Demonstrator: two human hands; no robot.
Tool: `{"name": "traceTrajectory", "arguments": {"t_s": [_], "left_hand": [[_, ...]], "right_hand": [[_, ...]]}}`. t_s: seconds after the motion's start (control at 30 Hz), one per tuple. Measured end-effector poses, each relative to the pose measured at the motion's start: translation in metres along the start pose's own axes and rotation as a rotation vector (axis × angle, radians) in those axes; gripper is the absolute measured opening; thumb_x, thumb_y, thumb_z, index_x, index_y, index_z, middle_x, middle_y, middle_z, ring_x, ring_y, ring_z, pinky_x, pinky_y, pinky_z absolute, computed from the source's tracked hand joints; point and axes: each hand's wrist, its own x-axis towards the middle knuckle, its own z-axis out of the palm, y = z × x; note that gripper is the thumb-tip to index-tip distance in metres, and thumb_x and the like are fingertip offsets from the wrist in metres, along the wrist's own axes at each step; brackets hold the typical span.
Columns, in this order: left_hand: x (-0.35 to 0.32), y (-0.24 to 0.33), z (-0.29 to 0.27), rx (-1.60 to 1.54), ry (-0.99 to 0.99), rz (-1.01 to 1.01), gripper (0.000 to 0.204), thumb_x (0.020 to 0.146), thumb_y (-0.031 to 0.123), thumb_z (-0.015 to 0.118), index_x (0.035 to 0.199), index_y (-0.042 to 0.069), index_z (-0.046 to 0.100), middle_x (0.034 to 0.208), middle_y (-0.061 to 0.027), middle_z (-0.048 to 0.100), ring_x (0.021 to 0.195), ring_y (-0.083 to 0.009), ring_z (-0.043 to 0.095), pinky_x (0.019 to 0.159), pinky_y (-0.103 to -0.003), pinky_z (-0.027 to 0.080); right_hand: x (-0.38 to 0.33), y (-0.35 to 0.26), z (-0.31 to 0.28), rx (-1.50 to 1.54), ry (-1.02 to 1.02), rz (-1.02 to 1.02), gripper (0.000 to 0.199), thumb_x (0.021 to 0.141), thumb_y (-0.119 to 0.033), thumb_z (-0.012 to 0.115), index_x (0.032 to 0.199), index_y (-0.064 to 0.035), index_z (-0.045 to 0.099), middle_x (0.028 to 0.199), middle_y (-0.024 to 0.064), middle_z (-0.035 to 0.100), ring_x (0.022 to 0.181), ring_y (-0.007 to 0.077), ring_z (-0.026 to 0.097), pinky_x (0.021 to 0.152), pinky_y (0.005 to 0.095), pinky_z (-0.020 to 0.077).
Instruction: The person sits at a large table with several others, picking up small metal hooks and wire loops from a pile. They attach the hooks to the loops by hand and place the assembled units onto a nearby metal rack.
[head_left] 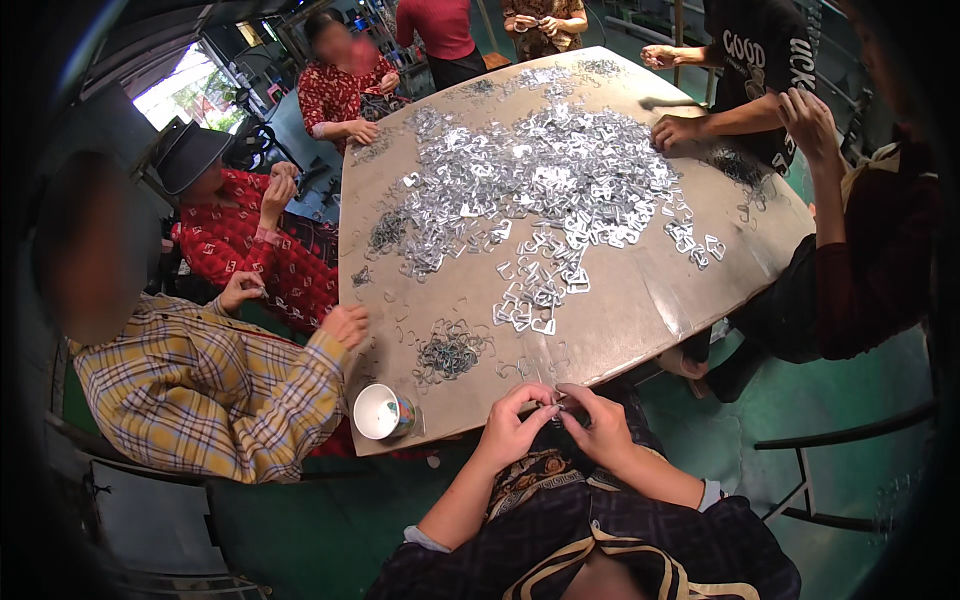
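Observation:
My left hand (516, 428) and my right hand (599, 430) meet just off the near edge of the table, above my lap. Thumbs and forefingers of both are pinched together around a small metal piece (560, 404), mostly hidden by the fingertips, so its exact kind does not show. Beyond them a loose group of flat silvery metal clips (530, 300) trails toward me from a wide heap of the same clips (580, 180). To the left of my hands lies a small tangled pile of dark, bent wire hooks (450, 352), with a few single ones scattered near the edge.
A white paper cup (378, 412) stands at the table's (640, 320) near left corner. A person in a plaid shirt (230, 380) sits close on the left; several others work around the table. More dark wire piles (740, 170) lie by its edges. A metal-framed chair (800, 480) is at right.

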Motion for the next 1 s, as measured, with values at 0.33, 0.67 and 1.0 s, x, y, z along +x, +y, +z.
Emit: {"name": "traceTrajectory", "arguments": {"t_s": [0.33,0.67,1.0], "left_hand": [[-0.017,-0.008,0.002,-0.016,0.018,0.022,0.006,0.091,-0.003,0.056,0.095,0.000,0.053,0.106,-0.0153,0.067,0.102,-0.0193,0.062,0.093,-0.033,0.046],[-0.023,-0.011,0.007,0.013,0.020,0.016,0.006,0.090,-0.002,0.058,0.094,-0.001,0.054,0.104,-0.0149,0.068,0.099,-0.0174,0.061,0.091,-0.032,0.046],[-0.019,-0.031,0.008,0.021,-0.023,0.035,0.007,0.090,-0.001,0.059,0.096,-0.001,0.055,0.105,-0.0141,0.068,0.100,-0.0176,0.063,0.091,-0.032,0.048]], "right_hand": [[0.056,0.074,-0.008,-0.333,0.028,0.002,0.030,0.078,-0.007,0.068,0.108,-0.0032,0.063,0.100,0.0134,0.064,0.092,0.0313,0.060,0.079,0.0394,0.0475],[0.152,0.133,0.047,-0.704,-0.242,-0.089,0.039,0.085,-0.008,0.050,0.123,-0.0098,0.060,0.126,0.0062,0.059,0.109,0.0253,0.054,0.093,0.0396,0.0436],[0.147,0.163,0.035,-0.444,-0.058,0.046,0.016,0.076,-0.005,0.070,0.091,-0.0066,0.072,0.088,0.0154,0.064,0.083,0.0340,0.064,0.076,0.0416,0.0502]]}}
